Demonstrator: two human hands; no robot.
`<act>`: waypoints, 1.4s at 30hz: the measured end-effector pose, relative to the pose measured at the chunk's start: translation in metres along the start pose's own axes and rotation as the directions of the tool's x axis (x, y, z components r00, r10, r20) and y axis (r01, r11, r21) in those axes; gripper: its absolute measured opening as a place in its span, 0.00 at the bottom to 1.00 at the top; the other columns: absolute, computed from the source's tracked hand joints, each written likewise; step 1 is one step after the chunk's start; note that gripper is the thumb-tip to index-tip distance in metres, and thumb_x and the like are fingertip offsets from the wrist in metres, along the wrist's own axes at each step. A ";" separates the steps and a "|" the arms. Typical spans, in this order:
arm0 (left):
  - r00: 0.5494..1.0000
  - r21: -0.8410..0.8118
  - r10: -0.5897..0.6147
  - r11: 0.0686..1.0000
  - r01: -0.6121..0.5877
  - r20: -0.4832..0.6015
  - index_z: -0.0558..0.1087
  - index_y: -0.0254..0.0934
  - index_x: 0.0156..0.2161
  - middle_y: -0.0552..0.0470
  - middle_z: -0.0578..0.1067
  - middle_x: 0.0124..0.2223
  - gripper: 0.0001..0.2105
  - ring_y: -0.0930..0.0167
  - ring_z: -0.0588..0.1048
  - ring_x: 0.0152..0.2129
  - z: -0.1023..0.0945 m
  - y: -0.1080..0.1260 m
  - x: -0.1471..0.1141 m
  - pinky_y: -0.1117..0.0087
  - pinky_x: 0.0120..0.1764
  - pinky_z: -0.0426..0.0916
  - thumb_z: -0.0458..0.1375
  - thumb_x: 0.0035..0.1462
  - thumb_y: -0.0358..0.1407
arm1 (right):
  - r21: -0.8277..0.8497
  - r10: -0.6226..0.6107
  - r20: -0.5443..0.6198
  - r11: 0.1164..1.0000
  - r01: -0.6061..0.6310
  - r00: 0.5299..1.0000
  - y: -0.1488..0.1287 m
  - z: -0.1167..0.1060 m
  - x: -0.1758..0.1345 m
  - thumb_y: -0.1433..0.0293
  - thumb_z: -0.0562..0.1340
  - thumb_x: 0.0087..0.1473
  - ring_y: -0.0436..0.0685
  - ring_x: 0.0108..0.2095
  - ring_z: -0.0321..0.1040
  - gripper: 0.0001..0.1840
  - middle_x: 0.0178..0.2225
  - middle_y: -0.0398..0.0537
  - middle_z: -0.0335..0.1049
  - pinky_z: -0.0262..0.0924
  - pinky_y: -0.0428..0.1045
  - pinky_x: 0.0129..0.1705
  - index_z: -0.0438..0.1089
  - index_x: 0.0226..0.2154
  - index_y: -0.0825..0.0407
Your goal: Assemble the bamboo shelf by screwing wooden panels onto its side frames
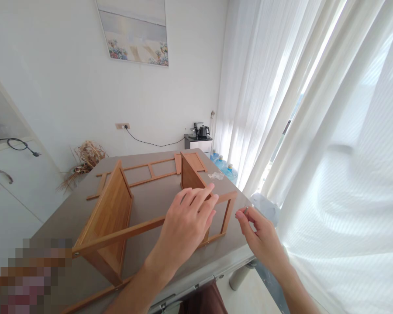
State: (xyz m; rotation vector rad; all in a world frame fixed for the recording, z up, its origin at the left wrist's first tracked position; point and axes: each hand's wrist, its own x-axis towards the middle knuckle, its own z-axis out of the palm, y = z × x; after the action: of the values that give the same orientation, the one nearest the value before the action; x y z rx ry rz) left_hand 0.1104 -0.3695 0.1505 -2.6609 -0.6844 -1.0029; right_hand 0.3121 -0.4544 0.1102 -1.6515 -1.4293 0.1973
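Observation:
A partly assembled wooden shelf [109, 213] stands on the grey table [153, 196], with slatted panels joined by long rails. My left hand [190, 213] is over the shelf's front rail near its right end, fingers stretched out and holding nothing. Whether the palm touches the wood is hidden. Just right of the shelf's end frame [228, 213], apart from it, is my right hand [260, 231]. Its thumb and index finger are pinched on a tiny greyish piece, too small to name. Screw heads show at the shelf's near left corner.
Behind the shelf a ladder-like wooden frame [150, 171] lies flat on the table. A crumpled clear plastic bag [216, 175] is near the right edge. Blue water jugs [221, 163] and white curtains [314, 131] are to the right. At lower left, a blurred patch hides part of the view.

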 end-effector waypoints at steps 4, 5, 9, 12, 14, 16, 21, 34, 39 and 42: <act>0.994 -0.309 -0.090 0.945 0.103 0.056 0.71 0.41 0.44 0.51 0.78 0.41 0.06 0.69 0.76 0.40 0.020 0.014 -0.049 0.65 0.46 0.69 0.54 0.64 0.33 | -0.015 0.136 0.091 0.991 -0.135 0.987 0.058 0.000 -0.031 0.54 0.49 0.67 0.51 0.24 0.60 0.22 0.23 0.39 0.63 0.55 0.46 0.27 0.58 0.26 0.48; 0.976 -0.327 -0.164 0.923 0.202 0.140 0.71 0.41 0.40 0.52 0.77 0.38 0.04 0.69 0.75 0.36 0.031 0.015 -0.061 0.66 0.42 0.69 0.53 0.65 0.34 | -0.028 0.153 0.087 0.988 -0.151 0.984 0.072 -0.002 -0.035 0.53 0.48 0.67 0.51 0.25 0.61 0.22 0.23 0.39 0.64 0.55 0.46 0.28 0.57 0.26 0.48; 0.859 -0.272 -0.389 0.832 0.483 0.334 0.69 0.41 0.41 0.51 0.76 0.41 0.06 0.66 0.76 0.39 0.078 0.005 -0.083 0.65 0.41 0.69 0.56 0.63 0.41 | -0.127 0.176 0.029 0.977 -0.171 0.984 0.116 -0.018 -0.034 0.52 0.48 0.66 0.54 0.27 0.63 0.23 0.24 0.39 0.63 0.58 0.48 0.31 0.57 0.26 0.48; 0.772 -0.233 -0.455 0.773 0.590 0.443 0.69 0.40 0.43 0.50 0.76 0.42 0.13 0.65 0.76 0.39 0.102 -0.006 -0.078 0.66 0.40 0.68 0.59 0.59 0.46 | -0.221 0.163 0.025 0.963 -0.154 0.986 0.144 -0.033 -0.019 0.51 0.48 0.65 0.56 0.29 0.65 0.24 0.26 0.43 0.65 0.61 0.51 0.35 0.63 0.26 0.48; 0.724 -0.215 -0.450 0.752 0.623 0.522 0.69 0.39 0.41 0.50 0.77 0.40 0.14 0.65 0.76 0.37 0.112 -0.010 -0.072 0.67 0.38 0.66 0.59 0.57 0.48 | -0.227 0.159 0.020 0.962 -0.151 0.987 0.164 -0.040 -0.008 0.53 0.47 0.65 0.58 0.35 0.68 0.23 0.33 0.48 0.69 0.62 0.52 0.42 0.68 0.31 0.49; 0.693 -0.212 -0.436 0.739 0.640 0.574 0.69 0.39 0.39 0.51 0.77 0.38 0.14 0.66 0.76 0.34 0.120 -0.012 -0.068 0.68 0.35 0.65 0.60 0.56 0.48 | -0.226 0.190 0.014 0.957 -0.182 0.982 0.184 -0.042 0.003 0.56 0.45 0.65 0.59 0.38 0.70 0.22 0.36 0.50 0.72 0.63 0.53 0.44 0.69 0.37 0.49; 0.692 -0.287 -0.409 0.696 0.658 0.595 0.69 0.39 0.39 0.53 0.77 0.37 0.14 0.69 0.74 0.32 0.134 -0.015 -0.074 0.70 0.34 0.63 0.61 0.54 0.46 | -0.276 0.308 0.019 0.916 -0.291 0.951 0.222 -0.029 0.023 0.62 0.46 0.61 0.58 0.27 0.68 0.18 0.23 0.43 0.67 0.60 0.51 0.31 0.67 0.41 0.50; 0.714 -0.290 -0.381 0.725 0.625 0.587 0.69 0.39 0.36 0.52 0.77 0.37 0.09 0.68 0.75 0.33 0.126 -0.012 -0.075 0.69 0.35 0.64 0.62 0.53 0.38 | -0.404 0.322 0.043 0.871 -0.278 0.946 0.236 -0.004 0.036 0.55 0.55 0.56 0.57 0.24 0.62 0.15 0.20 0.39 0.59 0.51 0.50 0.31 0.65 0.36 0.50; 0.741 -0.287 -0.367 0.754 0.591 0.563 0.69 0.39 0.36 0.52 0.78 0.37 0.07 0.67 0.75 0.34 0.123 -0.010 -0.077 0.69 0.36 0.64 0.62 0.54 0.36 | -0.404 0.311 0.022 0.872 -0.276 0.950 0.237 -0.001 0.035 0.56 0.54 0.56 0.56 0.24 0.62 0.15 0.19 0.40 0.59 0.51 0.50 0.31 0.66 0.34 0.49; 0.738 -0.287 -0.367 0.751 0.594 0.567 0.70 0.39 0.36 0.51 0.78 0.38 0.07 0.66 0.76 0.35 0.120 -0.009 -0.077 0.68 0.36 0.64 0.62 0.54 0.37 | -0.399 0.309 -0.006 0.871 -0.285 0.951 0.237 0.000 0.037 0.54 0.56 0.55 0.56 0.24 0.61 0.15 0.19 0.39 0.59 0.50 0.50 0.30 0.66 0.33 0.49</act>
State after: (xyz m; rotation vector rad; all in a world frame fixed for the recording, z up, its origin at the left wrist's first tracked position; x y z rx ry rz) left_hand 0.1233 -0.3454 0.0099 -3.2785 -1.5118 -0.6388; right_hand 0.4902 -0.4021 -0.0412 -2.2192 -1.3073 0.1339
